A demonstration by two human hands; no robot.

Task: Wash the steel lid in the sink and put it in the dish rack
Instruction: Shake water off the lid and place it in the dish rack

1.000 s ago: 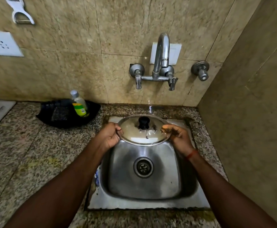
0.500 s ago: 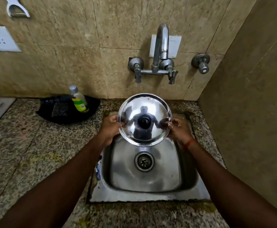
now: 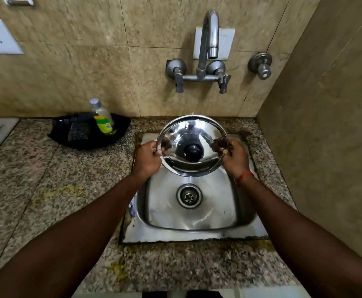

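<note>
Desk (image 3: 68, 190) held sink (image 3: 197, 235), tap (image 3: 211, 33) above. Lid (image 3: 188, 134) was tilted up over the sink's back edge, top face toward the person, held between both hands. Left hand (image 3: 146, 159) pinched its left rim, right hand (image 3: 237, 158) its right rim, equally near. No rack in view.

Left hand (image 3: 146, 158): bare.
Left forearm (image 3: 79, 222): bare along all of its length in view — uncovered to the lower edge.
Right hand (image 3: 237, 158): bare.
Right wrist: a thin red thread band (image 3: 243, 177) wound round it, just behind the hand.
Right forearm (image 3: 293, 222): bare likewise — uncovered throughout.
</note>
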